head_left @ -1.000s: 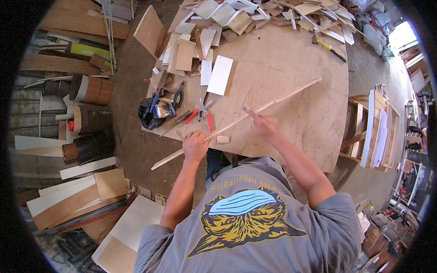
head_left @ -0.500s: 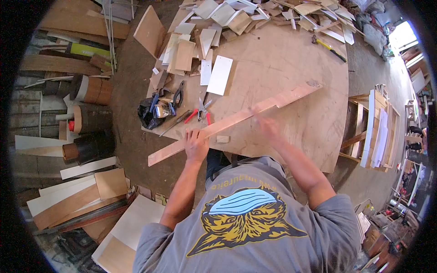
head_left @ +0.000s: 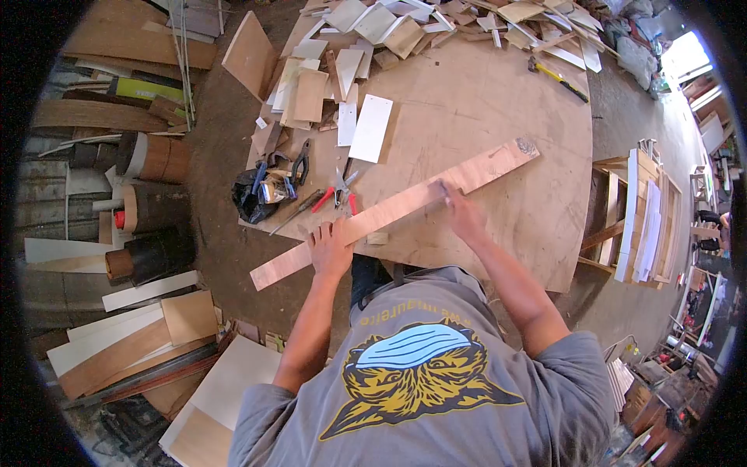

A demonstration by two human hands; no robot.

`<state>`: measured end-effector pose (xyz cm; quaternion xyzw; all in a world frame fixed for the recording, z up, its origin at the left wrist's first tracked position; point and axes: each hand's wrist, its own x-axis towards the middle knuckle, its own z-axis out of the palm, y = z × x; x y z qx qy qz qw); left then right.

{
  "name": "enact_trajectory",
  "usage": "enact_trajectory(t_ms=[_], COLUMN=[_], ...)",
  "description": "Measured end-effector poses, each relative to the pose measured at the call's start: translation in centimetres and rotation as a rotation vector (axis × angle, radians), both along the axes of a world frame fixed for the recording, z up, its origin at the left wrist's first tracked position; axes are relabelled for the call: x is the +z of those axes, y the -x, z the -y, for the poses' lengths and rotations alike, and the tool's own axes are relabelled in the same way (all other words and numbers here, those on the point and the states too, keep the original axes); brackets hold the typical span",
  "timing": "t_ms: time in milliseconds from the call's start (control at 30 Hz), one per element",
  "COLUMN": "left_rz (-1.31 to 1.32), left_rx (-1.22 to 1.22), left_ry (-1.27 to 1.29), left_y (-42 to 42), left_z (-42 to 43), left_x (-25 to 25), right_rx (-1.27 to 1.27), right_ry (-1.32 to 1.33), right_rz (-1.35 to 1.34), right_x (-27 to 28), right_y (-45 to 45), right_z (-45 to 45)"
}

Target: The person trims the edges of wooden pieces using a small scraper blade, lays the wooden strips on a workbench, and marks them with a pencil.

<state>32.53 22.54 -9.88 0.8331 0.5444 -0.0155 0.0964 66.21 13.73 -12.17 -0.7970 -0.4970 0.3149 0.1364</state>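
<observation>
Wooden strip (head_left: 389, 213), one piece, runs diagonally from the near left, where its end sticks out past the tabletop (head_left: 498, 101), to the far right, where its end has a dark patch. It passes under the fingers of the left hand (head_left: 331, 246), its longer part reaching to the right of that hand; the left hand holds it, fingers slightly parted over the upper face, thumb hidden. The right hand (head_left: 464, 215) is at the strip's near edge, right of the middle, its forefinger pointing toward the wood; blur at the fingertip means I cannot tell whether it pinches anything. One small wooden block (head_left: 377, 239) lies on the near side of the strip, between the two hands. Beyond the left hand are one red-handled cutting tool (head_left: 339, 191), one screwdriver (head_left: 299, 211), one pair of black pliers (head_left: 301, 164) and one black bag (head_left: 250, 204). One yellow-handled hammer (head_left: 558, 79) lies far right, near many heaped offcuts (head_left: 405, 35).
</observation>
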Motion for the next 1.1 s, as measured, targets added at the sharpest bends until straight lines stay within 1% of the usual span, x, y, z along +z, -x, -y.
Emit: enact_trajectory(t_ms=[67,167,233,300,333,367,400,433,467,567,667,767,867,967,1067,1100], left_rz=[-0.004,0.037,0.065,0.077,0.074,0.072,0.071,0.071,0.072,0.076,0.106,0.152,0.2,0.2,0.209,0.215], left_rx=[0.012,0.013,0.008,0.007,0.001,-0.008,-0.019,-0.024,-0.029,-0.052,-0.084,-0.125,-0.175,-0.242,-0.297,-0.308], left_ry=[0.029,0.048,0.049,0.042,0.029,0.015,0.0,-0.01,-0.018,-0.093,-0.179,-0.191,-0.171,-0.154,-0.156,-0.159], left_y=[0.0,0.2,0.3,0.5,0.6,0.6,0.6,0.6,0.5,0.5,0.9,1.3,1.3,1.0,0.2,0.1], left_z=[0.0,-0.3,-0.3,-0.3,-0.3,-0.3,-0.4,-0.5,-0.5,-0.6,-1.2,-2.1,-2.8,-3.5,-4.4,-4.5], left_x=[0.3,-0.2,-0.2,-0.1,-0.1,0.0,0.0,0.2,0.5,1.2,1.9,2.7,4.0,5.6,6.5,6.7], right_rx=[-0.066,0.283,0.089,-0.04,-0.077,-0.019,0.039,0.194,0.348,0.115,0.167,0.092,0.048,0.156,0.044,0.016], right_ry=[0.144,-0.079,-0.106,-0.176,-0.232,-0.215,-0.201,-0.113,-0.022,-0.079,-0.405,-0.624,-0.755,-0.576,-0.204,-0.257], right_rz=[0.047,-0.044,-0.093,-0.12,-0.124,-0.112,-0.101,-0.074,-0.046,-0.203,0.05,0.274,0.25,0.14,-0.006,-0.006], right_x=[3.0,-2.6,-3.4,-5.0,-6.1,-7.0,-6.8,-3.4,-1.3,-1.9,0.3,1.1,1.4,-0.1,0.9,0.4], right_y=[0.1,0.3,0.1,-0.2,-0.4,-0.5,-0.4,0.2,0.6,0.7,-1.3,-2.6,-3.1,-4.0,-3.3,-3.1], right_z=[-0.7,1.1,1.2,0.9,0.7,0.9,0.8,0.7,0.6,0.3,-0.7,-2.4,-3.9,-3.9,-3.3,-2.8])
